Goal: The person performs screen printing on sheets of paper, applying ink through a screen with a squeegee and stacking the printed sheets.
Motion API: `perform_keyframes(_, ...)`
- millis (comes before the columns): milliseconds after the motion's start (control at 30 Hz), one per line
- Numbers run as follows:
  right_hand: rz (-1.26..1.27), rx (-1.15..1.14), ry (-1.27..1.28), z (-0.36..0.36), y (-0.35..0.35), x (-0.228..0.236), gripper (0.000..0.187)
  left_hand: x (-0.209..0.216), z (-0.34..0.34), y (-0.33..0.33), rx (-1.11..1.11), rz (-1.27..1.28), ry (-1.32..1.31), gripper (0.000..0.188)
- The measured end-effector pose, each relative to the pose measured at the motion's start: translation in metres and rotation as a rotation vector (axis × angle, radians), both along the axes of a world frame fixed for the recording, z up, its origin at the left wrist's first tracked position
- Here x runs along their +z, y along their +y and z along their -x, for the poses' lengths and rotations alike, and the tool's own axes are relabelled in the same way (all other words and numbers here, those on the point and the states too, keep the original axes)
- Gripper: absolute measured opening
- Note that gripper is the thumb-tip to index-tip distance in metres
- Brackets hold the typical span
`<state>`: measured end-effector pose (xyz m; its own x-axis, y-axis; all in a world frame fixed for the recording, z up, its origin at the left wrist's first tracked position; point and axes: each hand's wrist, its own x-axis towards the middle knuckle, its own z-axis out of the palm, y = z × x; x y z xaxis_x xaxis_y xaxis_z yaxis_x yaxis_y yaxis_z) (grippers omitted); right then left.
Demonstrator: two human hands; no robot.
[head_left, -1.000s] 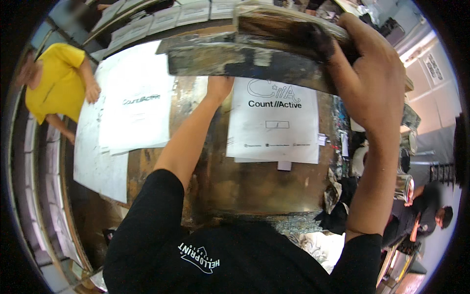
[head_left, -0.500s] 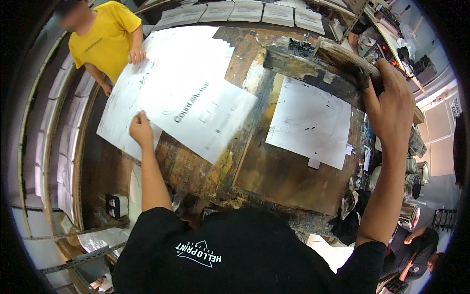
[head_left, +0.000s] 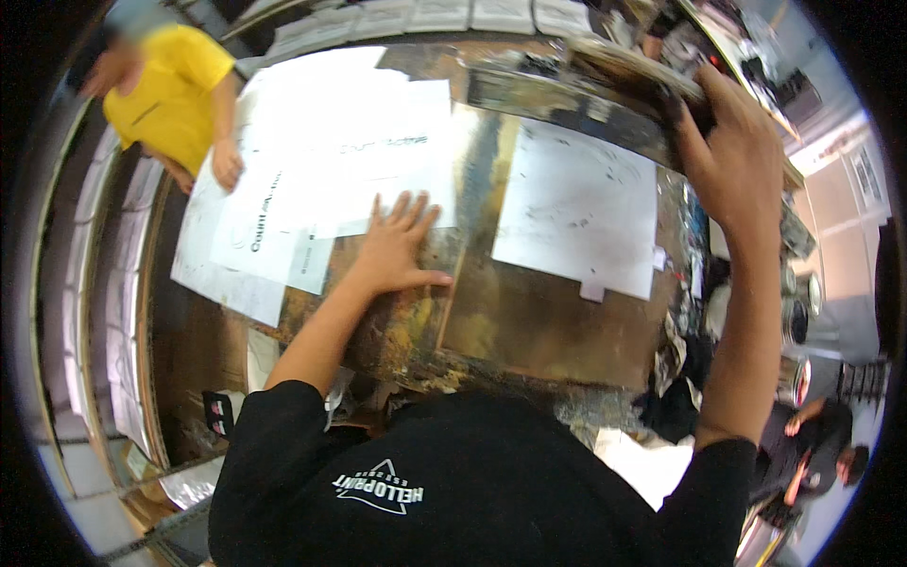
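My left hand is open, its fingers spread at the lower edge of a white printed sheet. The thumb points right, over the paint-stained table. Another printed sheet lies to the left, partly covered. At the far right my right hand is closed round the end of a worn, ink-stained wooden frame; some of its fingers are hidden behind the wood. Below the frame, a white sheet with dark smudges lies on a brown board.
A person in a yellow shirt stands at the table's far left, one hand by the sheets. Shelves with stacked white paper line the left. Cans stand at the right, and another person in dark clothes is beyond.
The printed sheet my left hand held by its edge now lies on the pile, farther right. That hand has moved right and spread its fingers. My right hand keeps its grip on the frame.
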<state>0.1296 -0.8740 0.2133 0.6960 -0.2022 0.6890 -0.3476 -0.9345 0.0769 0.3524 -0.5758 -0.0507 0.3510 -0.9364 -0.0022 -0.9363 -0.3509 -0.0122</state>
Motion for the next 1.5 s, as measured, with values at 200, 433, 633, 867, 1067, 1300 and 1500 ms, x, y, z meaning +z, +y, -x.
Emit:
perform_keyframes(200,-0.022,0.010,0.023,0.001,0.006,-0.003,0.040,-0.006,0.144,-0.143,-0.285,0.207,0.300,0.120)
perform_keyframes(433,-0.033,-0.049,0.047,0.000,0.011,0.005,0.043,-0.019,0.207,-0.198,-0.445,0.360,0.338,0.119)
perform_keyframes(633,-0.111,-0.049,0.074,-0.001,0.008,0.016,0.044,-0.019,0.211,-0.200,-0.510,0.347,0.327,0.119)
perform_keyframes(867,-0.375,-0.096,0.279,0.003,0.024,0.052,0.046,-0.012,0.211,-0.199,-0.506,0.398,0.327,0.116)
perform_keyframes(1067,-0.082,-0.006,0.084,0.008,0.013,-0.017,0.040,0.044,0.117,-0.121,0.134,0.933,0.994,0.101)
perform_keyframes(1300,-0.229,0.067,0.461,0.045,0.016,-0.127,0.048,0.070,0.107,-0.045,0.379,0.694,1.006,0.099)
perform_keyframes(1500,-0.350,0.054,0.576,0.059,0.029,-0.193,0.047,0.000,0.098,-0.028,0.305,0.409,0.403,0.110)
